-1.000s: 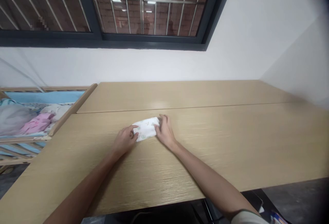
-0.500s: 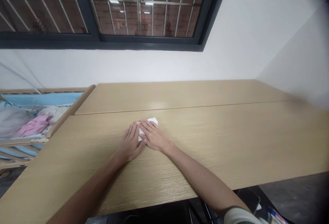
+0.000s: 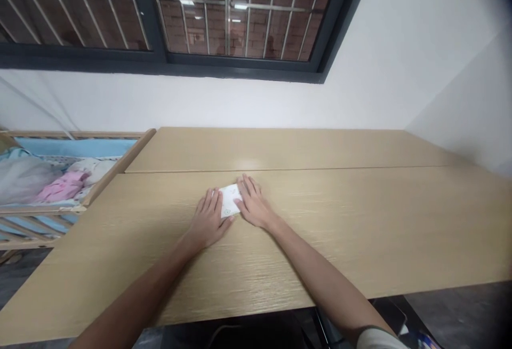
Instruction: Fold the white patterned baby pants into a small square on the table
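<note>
A small white paper square with faint printed marks, perhaps a folded tissue, lies flat on the wooden table. My left hand rests palm down over its left edge, fingers stretched out and pointing away from me. On the other side, my right hand lies flat with its fingers extended, the thumb touching the right edge of the paper. Between the hands the middle of the paper shows. What lies under my left fingers is hidden.
To the left stands a wooden crib with blue lining, holding a pink cloth and pale bedding. A seam runs across the table towards the white wall. Above is a dark-framed window with bars. Dark items sit below the table's front edge.
My right hand has slid to the right, off most of the white paper, uncovering its middle. My left hand stays on the left edge. The view has shifted slightly.
</note>
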